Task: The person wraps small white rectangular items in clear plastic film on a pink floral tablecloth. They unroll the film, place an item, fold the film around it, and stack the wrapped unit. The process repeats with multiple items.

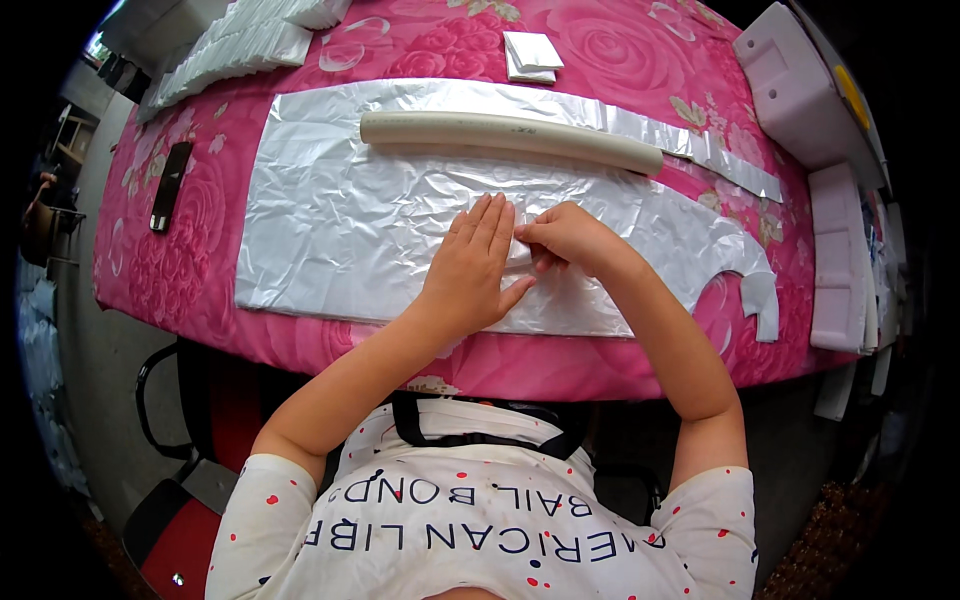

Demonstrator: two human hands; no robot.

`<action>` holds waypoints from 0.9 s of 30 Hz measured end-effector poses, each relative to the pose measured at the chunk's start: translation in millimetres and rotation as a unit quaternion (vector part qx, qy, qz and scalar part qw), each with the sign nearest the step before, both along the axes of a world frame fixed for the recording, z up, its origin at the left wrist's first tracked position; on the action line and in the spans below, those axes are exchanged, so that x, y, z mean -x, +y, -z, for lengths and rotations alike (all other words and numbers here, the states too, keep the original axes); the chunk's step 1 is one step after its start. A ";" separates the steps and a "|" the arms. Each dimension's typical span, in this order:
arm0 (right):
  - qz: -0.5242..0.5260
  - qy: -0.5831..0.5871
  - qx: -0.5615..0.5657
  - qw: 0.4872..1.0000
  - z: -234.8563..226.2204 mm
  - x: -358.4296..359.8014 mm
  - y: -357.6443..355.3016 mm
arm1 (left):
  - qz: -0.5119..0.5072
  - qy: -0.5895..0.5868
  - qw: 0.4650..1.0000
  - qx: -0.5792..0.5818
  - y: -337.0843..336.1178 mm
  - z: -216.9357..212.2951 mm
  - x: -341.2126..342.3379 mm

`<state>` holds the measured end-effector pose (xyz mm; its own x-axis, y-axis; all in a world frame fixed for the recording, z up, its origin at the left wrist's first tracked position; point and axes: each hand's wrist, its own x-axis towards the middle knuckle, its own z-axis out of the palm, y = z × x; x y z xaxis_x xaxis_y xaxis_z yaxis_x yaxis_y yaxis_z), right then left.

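A thin, shiny white plastic apron (330, 220) lies spread over the table, wrinkled across its middle, with a curved cut-out and strap ends at the right. My left hand (468, 265) rests flat on it, fingers stretched out together and thumb apart. Just to its right, my right hand (572, 240) is closed in a pinch at a small folded piece of white plastic (519, 250), partly hidden by both hands. Beyond the hands, a long beige tube (510, 136) lies across the apron.
The table wears a pink rose-patterned cloth (420, 52). Folded white plastic (235, 50) is stacked at the far left, and a small folded packet (532, 55) lies at the back. A dark phone-like object (171, 188) is at left; foam boxes (800, 90) stand at right.
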<state>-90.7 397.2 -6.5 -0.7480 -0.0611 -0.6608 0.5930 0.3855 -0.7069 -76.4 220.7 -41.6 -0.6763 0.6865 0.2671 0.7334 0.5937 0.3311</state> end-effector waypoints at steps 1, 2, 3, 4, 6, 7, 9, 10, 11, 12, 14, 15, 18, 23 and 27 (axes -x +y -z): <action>0.000 0.001 -0.003 1.000 0.2 0.1 -1.1 | -0.011 -0.002 1.000 0.005 0.7 4.6 0.5; 0.002 0.002 -0.005 1.000 0.7 -0.4 -1.4 | -0.020 -0.005 1.000 0.010 2.2 7.7 1.2; 0.006 0.009 -0.007 1.000 1.0 -1.2 -1.9 | -0.029 -0.009 0.999 0.014 3.4 10.1 1.8; 0.011 0.017 -0.009 1.000 1.4 -2.6 -2.8 | -0.027 -0.014 0.999 0.015 4.1 11.9 2.4; 0.008 0.044 -0.027 0.999 3.3 -8.2 -4.1 | -0.023 -0.025 0.999 0.015 5.8 12.3 2.8; 0.001 0.064 -0.043 0.997 6.1 -13.9 -5.6 | -0.024 -0.040 0.999 0.028 5.6 11.6 1.9; -0.043 0.119 -0.131 0.983 2.1 -19.4 -7.6 | -0.030 -0.064 0.996 0.049 6.9 7.8 2.0; -0.077 0.149 -0.200 0.965 -2.0 -21.4 -9.4 | -0.030 -0.064 0.996 0.046 7.4 7.4 1.8; -0.110 0.181 -0.266 0.940 -7.1 -22.3 -12.5 | -0.029 -0.062 0.997 0.046 5.5 7.1 3.0; -0.132 0.167 -0.305 0.928 -14.1 -24.3 -11.4 | -0.029 -0.060 0.997 0.046 3.8 7.2 3.5; -0.183 0.192 -0.387 0.883 -12.4 -29.9 -2.2 | -0.034 -0.034 0.999 0.022 2.6 10.1 0.1; -0.208 0.205 -0.427 0.856 -12.3 -28.7 -0.3 | -0.038 -0.021 0.999 0.010 1.0 10.1 -1.8; -0.197 0.368 -0.394 0.819 -11.2 -17.5 -12.9 | -0.078 -0.108 0.985 -0.107 -18.3 2.4 -12.4; -0.208 0.538 -0.331 0.747 38.9 2.7 -46.8 | -0.119 -0.582 0.728 -0.342 -87.9 -21.2 -49.0; -0.174 0.464 -0.288 0.820 47.6 -29.2 -108.0 | -0.278 -0.742 0.544 -0.276 -146.6 -27.4 -86.8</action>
